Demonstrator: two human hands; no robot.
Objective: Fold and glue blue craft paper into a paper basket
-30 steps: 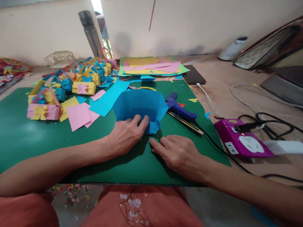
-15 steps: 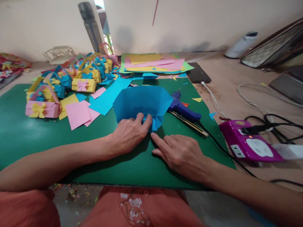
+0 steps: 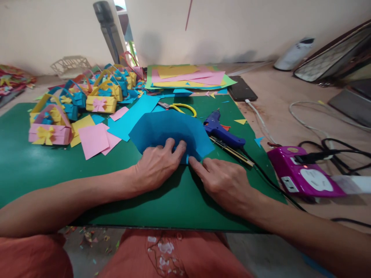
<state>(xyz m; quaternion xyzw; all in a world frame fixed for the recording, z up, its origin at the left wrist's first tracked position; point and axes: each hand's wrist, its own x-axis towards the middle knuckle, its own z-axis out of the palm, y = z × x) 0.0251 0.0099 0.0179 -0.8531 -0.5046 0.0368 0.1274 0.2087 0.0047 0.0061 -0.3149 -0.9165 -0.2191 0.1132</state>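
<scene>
A piece of blue paper point(image 3: 174, 125) stands on the green board in front of me, its far side curving up and its near edge folded. My left hand point(image 3: 162, 160) is closed on the near fold, with thumb and forefinger pressing it from above. My right hand point(image 3: 222, 177) has its forefinger on the fold's right part, close to the left thumb; its other fingers are curled under. Its thumb is hidden. Behind the paper lie scissors point(image 3: 185, 107) with yellow handles. A blue glue gun point(image 3: 223, 131) rests just right of the paper.
Several small paper baskets point(image 3: 50, 133) stand at the left. Loose pink sheets point(image 3: 94, 141) lie nearby. Stacked coloured paper point(image 3: 188, 77) and a phone point(image 3: 242, 89) are at the back. A purple power socket point(image 3: 304, 173) with cables is to the right of the green board point(image 3: 116, 208).
The blue paper's raised side has tipped lower and spread outward, uncovering the yellow scissor handles. My right forefinger has moved slightly up and right, onto the fold. My left hand stays nearly still.
</scene>
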